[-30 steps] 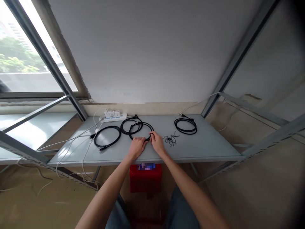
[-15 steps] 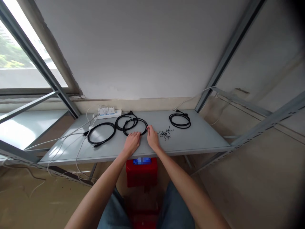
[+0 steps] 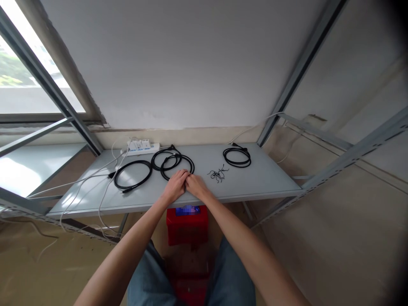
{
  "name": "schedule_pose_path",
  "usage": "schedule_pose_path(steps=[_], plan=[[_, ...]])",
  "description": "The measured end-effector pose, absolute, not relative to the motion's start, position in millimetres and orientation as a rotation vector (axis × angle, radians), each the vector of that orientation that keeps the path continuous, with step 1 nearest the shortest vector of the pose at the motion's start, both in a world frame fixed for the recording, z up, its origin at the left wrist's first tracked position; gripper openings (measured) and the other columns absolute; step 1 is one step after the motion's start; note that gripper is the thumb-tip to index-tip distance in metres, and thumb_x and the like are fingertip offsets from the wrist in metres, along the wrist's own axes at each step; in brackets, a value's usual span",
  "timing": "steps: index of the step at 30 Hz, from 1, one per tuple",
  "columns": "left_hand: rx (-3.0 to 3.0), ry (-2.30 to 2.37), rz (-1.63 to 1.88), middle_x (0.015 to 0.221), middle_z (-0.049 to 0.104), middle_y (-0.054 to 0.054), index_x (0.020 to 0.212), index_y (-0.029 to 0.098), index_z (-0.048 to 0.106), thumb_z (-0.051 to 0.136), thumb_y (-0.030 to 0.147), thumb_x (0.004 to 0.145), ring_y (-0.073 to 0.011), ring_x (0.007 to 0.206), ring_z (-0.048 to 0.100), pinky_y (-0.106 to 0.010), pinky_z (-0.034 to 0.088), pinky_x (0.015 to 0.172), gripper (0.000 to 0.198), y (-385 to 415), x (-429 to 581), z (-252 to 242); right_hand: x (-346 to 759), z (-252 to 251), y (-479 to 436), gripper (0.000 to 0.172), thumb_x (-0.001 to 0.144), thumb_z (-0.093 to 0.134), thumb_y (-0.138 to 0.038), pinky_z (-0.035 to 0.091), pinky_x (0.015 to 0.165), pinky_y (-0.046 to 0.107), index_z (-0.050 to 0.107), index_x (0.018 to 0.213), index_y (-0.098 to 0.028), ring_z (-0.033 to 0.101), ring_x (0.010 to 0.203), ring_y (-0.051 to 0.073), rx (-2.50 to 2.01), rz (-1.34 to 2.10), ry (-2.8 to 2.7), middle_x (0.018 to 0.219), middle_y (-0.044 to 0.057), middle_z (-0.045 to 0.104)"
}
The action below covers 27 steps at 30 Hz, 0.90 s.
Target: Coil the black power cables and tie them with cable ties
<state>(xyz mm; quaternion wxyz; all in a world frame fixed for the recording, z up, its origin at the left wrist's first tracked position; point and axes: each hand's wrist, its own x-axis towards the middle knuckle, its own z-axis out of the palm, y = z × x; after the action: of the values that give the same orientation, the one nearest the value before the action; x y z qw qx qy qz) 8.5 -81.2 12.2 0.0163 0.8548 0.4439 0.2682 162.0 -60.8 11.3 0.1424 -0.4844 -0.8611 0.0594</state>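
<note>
A coiled black cable [image 3: 193, 163] lies in the middle of the grey shelf [image 3: 204, 155]. At its near side my left hand [image 3: 176, 183] has its fingers closed on the loop. My right hand [image 3: 195, 185] meets it there, fingertips pressed together on the same cable; what lies between the fingers is mostly hidden. Another black coil [image 3: 152, 160] partly overlaps behind it. To the left is a wider black cable loop [image 3: 115, 178] with its plug ends out. A small heap of thin black ties [image 3: 218, 174] lies right of my hands.
A third coil of black cable [image 3: 237, 165] lies at the back right. The white power strip [image 3: 143, 149] stands by the wall, its white cords trailing over the shelf's left side. Below the front edge is a red stool [image 3: 188, 229]. Metal posts frame both sides.
My right hand has moved left from the coil's right side to join my left hand at the near side. The view has shifted slightly; the other coils and ties lie as before.
</note>
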Motion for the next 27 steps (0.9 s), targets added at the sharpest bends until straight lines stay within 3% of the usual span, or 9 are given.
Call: schedule_pose_path(steps=[11,15,19,27], plan=[[2.323,1.331,1.003,0.11,0.069,-0.008,0.121,0.02,0.059,0.047,0.002,0.078,-0.023,0.102,0.067,-0.035,0.053,0.091,0.048,-75,8,6,161,27,-70,0.035,0.104,0.04,-0.02,0.049,0.087,0.032,0.065,0.129,-0.017,0.072,0.103,0.027,-1.464,0.228,-2.533,0.119,0.016,0.075],[2.166,1.306,1.14,0.101,0.071,-0.006,0.109,0.018,0.063,0.051,0.003,0.071,-0.0213,0.096,0.067,-0.035,0.053,0.092,0.043,-70,5,2,163,27,-70,0.041,0.105,0.038,-0.021,0.048,0.091,0.032,0.059,0.139,-0.021,0.071,0.108,0.025,-1.443,0.272,-2.518,0.123,0.012,0.075],[2.016,1.265,1.221,0.101,0.073,-0.006,0.107,0.016,0.068,0.05,0.006,0.069,-0.0197,0.098,0.067,-0.033,0.054,0.096,0.044,-70,5,-2,164,22,-67,0.041,0.104,0.038,-0.019,0.048,0.091,0.031,0.062,0.137,-0.024,0.071,0.107,0.024,-1.397,0.264,-2.502,0.123,0.009,0.075],[1.732,1.346,1.1,0.1,0.078,-0.009,0.095,0.012,0.076,0.043,0.024,0.087,-0.0212,0.101,0.07,-0.032,0.053,0.099,0.036,-49,17,34,162,16,-64,0.045,0.104,0.037,-0.012,0.05,0.101,0.031,0.057,0.143,-0.015,0.062,0.122,0.023,-1.407,0.043,-2.4,0.132,0.014,0.069]])
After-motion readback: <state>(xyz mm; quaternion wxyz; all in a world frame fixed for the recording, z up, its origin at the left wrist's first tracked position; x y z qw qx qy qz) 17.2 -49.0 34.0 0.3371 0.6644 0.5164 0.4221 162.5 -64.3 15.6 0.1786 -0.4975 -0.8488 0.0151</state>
